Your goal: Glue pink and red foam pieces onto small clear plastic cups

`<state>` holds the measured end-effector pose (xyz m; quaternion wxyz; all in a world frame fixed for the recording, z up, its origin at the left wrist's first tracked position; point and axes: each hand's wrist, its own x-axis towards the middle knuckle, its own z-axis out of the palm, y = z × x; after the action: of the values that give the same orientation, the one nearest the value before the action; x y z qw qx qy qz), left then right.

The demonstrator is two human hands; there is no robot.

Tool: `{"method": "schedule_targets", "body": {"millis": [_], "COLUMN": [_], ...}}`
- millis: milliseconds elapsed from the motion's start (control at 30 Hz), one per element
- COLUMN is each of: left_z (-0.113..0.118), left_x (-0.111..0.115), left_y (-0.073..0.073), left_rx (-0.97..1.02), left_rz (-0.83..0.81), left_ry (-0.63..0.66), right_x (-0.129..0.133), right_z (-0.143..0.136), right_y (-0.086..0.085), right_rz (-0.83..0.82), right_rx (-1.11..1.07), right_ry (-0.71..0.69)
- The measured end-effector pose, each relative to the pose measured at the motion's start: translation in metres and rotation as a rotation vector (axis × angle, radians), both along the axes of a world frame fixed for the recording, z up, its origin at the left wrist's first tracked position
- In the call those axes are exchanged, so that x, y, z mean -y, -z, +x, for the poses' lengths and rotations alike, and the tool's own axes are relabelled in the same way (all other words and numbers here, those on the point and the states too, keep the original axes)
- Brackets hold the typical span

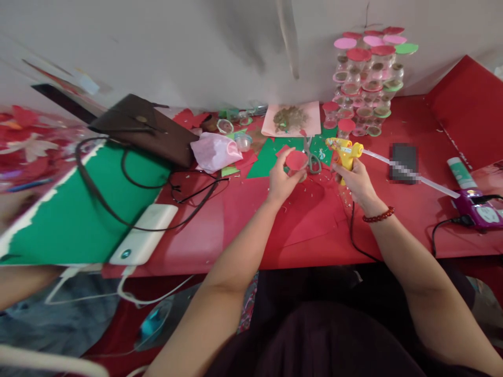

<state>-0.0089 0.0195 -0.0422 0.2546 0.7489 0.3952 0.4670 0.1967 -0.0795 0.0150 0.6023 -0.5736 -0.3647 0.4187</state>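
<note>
My left hand (282, 180) is closed round a small clear plastic cup with a red paper disc (296, 160) on its top. In my right hand (357, 180) is a yellow glue gun (344, 150), gripped by its handle, with a long clear glue stick (408, 172) running out of its back. The nozzle points left, apart from the cup. Between and behind my hands lie grey-handled scissors (313, 159) on green paper (280, 149). Red paper (310, 214) with small scraps covers the table below my hands.
A tower of stacked clear cups with coloured discs (363, 86) stands at the back right. A purple power socket (481, 209) and a glue tube (461, 173) are at the right. To the left lie a brown bag (145, 125), a white power bank (144, 234) and green board (78, 209).
</note>
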Motion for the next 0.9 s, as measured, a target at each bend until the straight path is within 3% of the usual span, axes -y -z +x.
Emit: {"method": "schedule_targets", "body": {"millis": [233,467,667,800,900], "left_z": [0.003,0.000,0.001,0.001,0.001], "left_x": [-0.002,0.001,0.005,0.005,0.002], "left_y": [0.008,0.000,-0.004,-0.003,0.000], "left_rx": [0.101,-0.047,-0.153,-0.130,-0.047], "left_rz": [-0.115,-0.001,0.104,0.118,0.051], "left_ry": [0.057,-0.045,-0.102,-0.086,-0.045], "right_x": [-0.002,-0.004,-0.001,0.000,-0.003], "right_z": [0.002,0.008,0.008,0.008,0.010], "right_y": [-0.002,-0.001,-0.002,-0.003,0.000], "right_rz": [-0.111,-0.154,-0.096,-0.080,-0.116], "right_rx": [-0.004,-0.091,-0.129,-0.105,-0.089], "right_ry": [0.068,0.054,-0.009,-0.049,-0.006]}}
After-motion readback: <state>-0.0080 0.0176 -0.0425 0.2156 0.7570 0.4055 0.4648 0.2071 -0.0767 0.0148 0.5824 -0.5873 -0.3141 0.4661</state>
